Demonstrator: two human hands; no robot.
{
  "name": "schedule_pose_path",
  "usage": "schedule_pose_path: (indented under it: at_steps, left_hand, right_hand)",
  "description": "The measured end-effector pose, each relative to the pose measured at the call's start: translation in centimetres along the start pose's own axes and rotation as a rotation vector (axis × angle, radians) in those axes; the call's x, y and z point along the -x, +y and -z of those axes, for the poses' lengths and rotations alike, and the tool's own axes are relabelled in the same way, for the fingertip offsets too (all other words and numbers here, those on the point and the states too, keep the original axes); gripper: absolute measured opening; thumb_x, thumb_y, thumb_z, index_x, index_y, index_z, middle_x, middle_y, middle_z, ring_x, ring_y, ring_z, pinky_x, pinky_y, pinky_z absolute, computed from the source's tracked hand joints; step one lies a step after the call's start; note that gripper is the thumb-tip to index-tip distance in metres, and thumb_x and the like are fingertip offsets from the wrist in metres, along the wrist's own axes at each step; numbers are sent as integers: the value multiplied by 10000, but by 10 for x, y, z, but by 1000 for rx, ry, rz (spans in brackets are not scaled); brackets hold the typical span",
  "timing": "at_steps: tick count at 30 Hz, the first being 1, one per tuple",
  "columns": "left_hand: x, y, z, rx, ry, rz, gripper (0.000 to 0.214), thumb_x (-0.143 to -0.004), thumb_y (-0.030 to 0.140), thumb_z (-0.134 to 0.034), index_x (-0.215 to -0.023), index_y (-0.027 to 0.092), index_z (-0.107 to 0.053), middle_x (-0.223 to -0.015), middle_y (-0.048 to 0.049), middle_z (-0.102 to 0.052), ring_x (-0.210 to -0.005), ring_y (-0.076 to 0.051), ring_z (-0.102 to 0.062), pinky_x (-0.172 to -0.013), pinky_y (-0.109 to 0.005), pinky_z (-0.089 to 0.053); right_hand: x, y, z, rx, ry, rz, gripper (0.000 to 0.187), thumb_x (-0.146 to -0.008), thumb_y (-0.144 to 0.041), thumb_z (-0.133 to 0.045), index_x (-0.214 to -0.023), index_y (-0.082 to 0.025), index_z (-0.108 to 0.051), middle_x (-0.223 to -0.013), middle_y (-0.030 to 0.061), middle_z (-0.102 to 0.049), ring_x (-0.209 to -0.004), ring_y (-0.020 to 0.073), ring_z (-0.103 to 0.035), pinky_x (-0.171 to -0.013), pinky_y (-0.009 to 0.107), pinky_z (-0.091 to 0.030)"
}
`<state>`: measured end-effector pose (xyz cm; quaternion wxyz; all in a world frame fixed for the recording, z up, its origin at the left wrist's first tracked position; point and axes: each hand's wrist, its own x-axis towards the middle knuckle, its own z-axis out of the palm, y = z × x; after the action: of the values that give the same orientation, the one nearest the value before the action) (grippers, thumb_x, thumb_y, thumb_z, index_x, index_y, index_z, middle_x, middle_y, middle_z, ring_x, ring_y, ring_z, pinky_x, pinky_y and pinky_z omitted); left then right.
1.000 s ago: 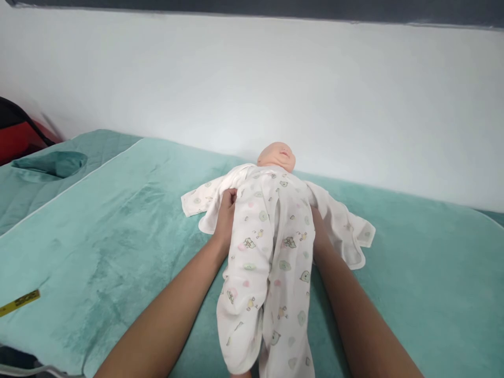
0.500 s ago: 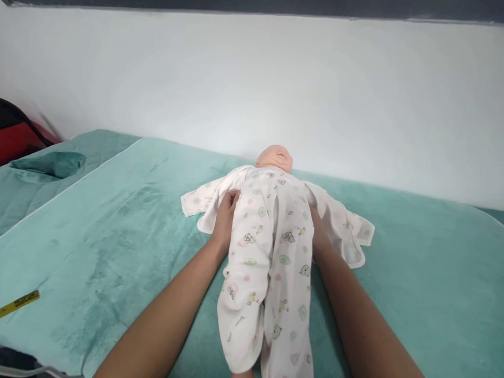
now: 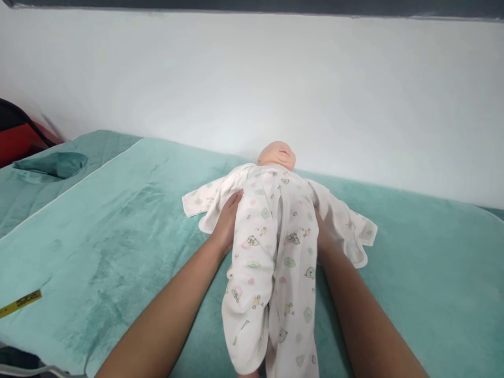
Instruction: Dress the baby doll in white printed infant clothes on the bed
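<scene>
A baby doll [image 3: 275, 155] lies on its back, its head close to the wall. It wears a white printed top [image 3: 212, 197], sleeves spread to both sides, and matching baby pants [image 3: 254, 262] that reach high over its belly. My left hand [image 3: 228, 220] is closed at the left edge of the pants, thumb along the cloth and the other fingers tucked out of sight. On the opposite side, my right hand [image 3: 323, 236] grips the pants' right edge, its fingers mostly hidden by fabric. A bit of the doll's foot [image 3: 249, 374] shows below one pant leg.
Under the doll is a green plush sheet [image 3: 118, 226]. The white wall [image 3: 252, 89] rises behind. At far left are a folded green cloth [image 3: 51, 165] and a red and black bag [image 3: 18, 136]. A yellow strip [image 3: 19, 303] and a cable [image 3: 35, 371] lie near left.
The doll, pants and both hands sit slightly farther right in view, and the doll's head a little higher. Both hands keep their places at the sides of the pants.
</scene>
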<state>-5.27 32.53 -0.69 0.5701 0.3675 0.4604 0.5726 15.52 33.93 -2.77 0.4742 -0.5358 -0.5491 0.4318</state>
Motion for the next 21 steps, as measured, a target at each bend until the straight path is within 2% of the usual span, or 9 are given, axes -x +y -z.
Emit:
schedule_pose_path:
  at_steps: [3,6,8,10,12,14,17,21]
  left_hand:
    - [1,-1,0,77,-58,22,296,-846,442,-631,-1018,216,-712,-1087,-78,-704,-1076,-287,-611,-879,-367,-503]
    - [1,-2,-1,154,-117,52,407,-858,539,-592,-1085,218,-698,-1012,-77,-720,-1071,-281,-625,-907,-372,-498]
    - [1,-2,-1,184,-159,67,455,-873,566,-556,-1126,208,-679,-999,-73,-722,-1081,-273,-625,-934,-376,-487]
    - [1,-2,-2,190,-178,67,469,-880,568,-544,-1138,196,-667,-1016,-71,-721,-1084,-269,-622,-951,-382,-478]
    - [0,-2,-3,178,-170,63,473,-871,578,-553,-1120,192,-667,-1031,-72,-719,-1077,-268,-622,-956,-387,-474]
    - [-1,-4,-3,161,-153,55,478,-855,594,-567,-1093,193,-669,-1032,-74,-718,-1069,-270,-623,-955,-390,-473]
    - [-3,-6,-2,141,-145,39,482,-845,602,-575,-1075,189,-670,-1023,-79,-714,-1060,-269,-625,-946,-389,-473]
    - [-5,-8,-1,137,-142,44,480,-863,582,-565,-1105,176,-653,-1025,-80,-707,-1044,-257,-626,-926,-383,-475]
  right_hand:
    - [-2,5,2,-8,-22,21,474,-752,-394,-655,-1203,-249,-663,-1430,98,-539,-1360,324,-432,-1104,416,-351]
    - [-4,8,2,-3,-2,48,452,-741,-414,-655,-1165,-257,-676,-1362,85,-597,-1310,320,-482,-1085,438,-373]
    - [-6,7,1,16,39,61,388,-713,-426,-654,-1051,-243,-708,-1205,82,-683,-1202,321,-558,-1010,439,-438]
    - [-6,2,0,68,84,39,269,-688,-410,-647,-868,-221,-711,-978,75,-731,-1033,308,-617,-869,414,-503]
    - [-5,-5,-2,117,132,-20,171,-670,-382,-629,-671,-212,-646,-751,53,-699,-855,273,-620,-722,371,-511]
    - [-3,-12,-4,130,184,-82,184,-656,-364,-612,-563,-212,-564,-610,30,-629,-736,237,-584,-628,338,-480]
    - [-1,-18,-7,121,247,-132,164,-643,-346,-614,-582,-199,-577,-592,17,-610,-675,207,-546,-572,306,-432]
    - [-2,-14,-7,122,279,-124,171,-673,-335,-618,-742,-194,-685,-713,18,-679,-691,198,-556,-582,288,-417]
